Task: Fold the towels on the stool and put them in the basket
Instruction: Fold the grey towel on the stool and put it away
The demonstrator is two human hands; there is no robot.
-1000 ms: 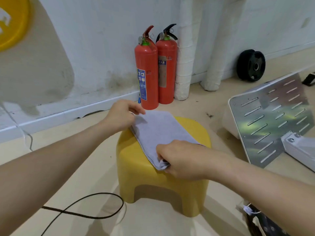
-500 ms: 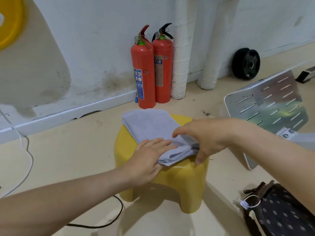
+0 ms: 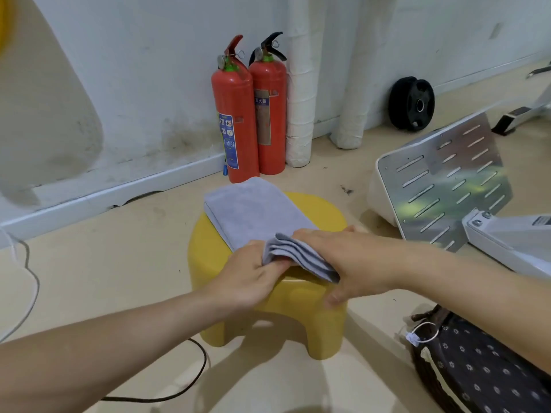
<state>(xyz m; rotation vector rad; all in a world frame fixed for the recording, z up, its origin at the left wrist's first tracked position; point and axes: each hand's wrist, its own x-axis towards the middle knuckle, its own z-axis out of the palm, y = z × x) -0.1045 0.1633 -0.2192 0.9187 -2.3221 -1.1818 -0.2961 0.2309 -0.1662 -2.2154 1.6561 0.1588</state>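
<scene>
Head view: a person is leaning over a yellow stool (image 3: 316,210), with both hands working at its near edge.
Towel: a grey towel (image 3: 253,210) is lying folded across the stool top, its far end overhanging the far-left rim and its near end bunching into stacked layers between the hands.
Left hand: the left hand (image 3: 253,274) is gripping the near-left corner of the towel, fingers curling round the layers.
Right hand: the right hand (image 3: 354,262) is lying over the near-right end, fingers fairly straight on top and thumb pointing down in front of the stool. I cannot tell whether it is pinching the cloth.
Basket: a dark patterned basket (image 3: 477,380) with a white tag is sitting on the floor (image 3: 89,278) at the near right, apart from the stool.
Far side: two red fire extinguishers (image 3: 237,123) are standing side by side against the wall (image 3: 149,70), and a black weight plate (image 3: 411,104) is leaning further right.
Right: a slotted metal panel (image 3: 447,180) is tilting beside the stool.
Near left: a black cable (image 3: 190,389) is looping across the floor.
</scene>
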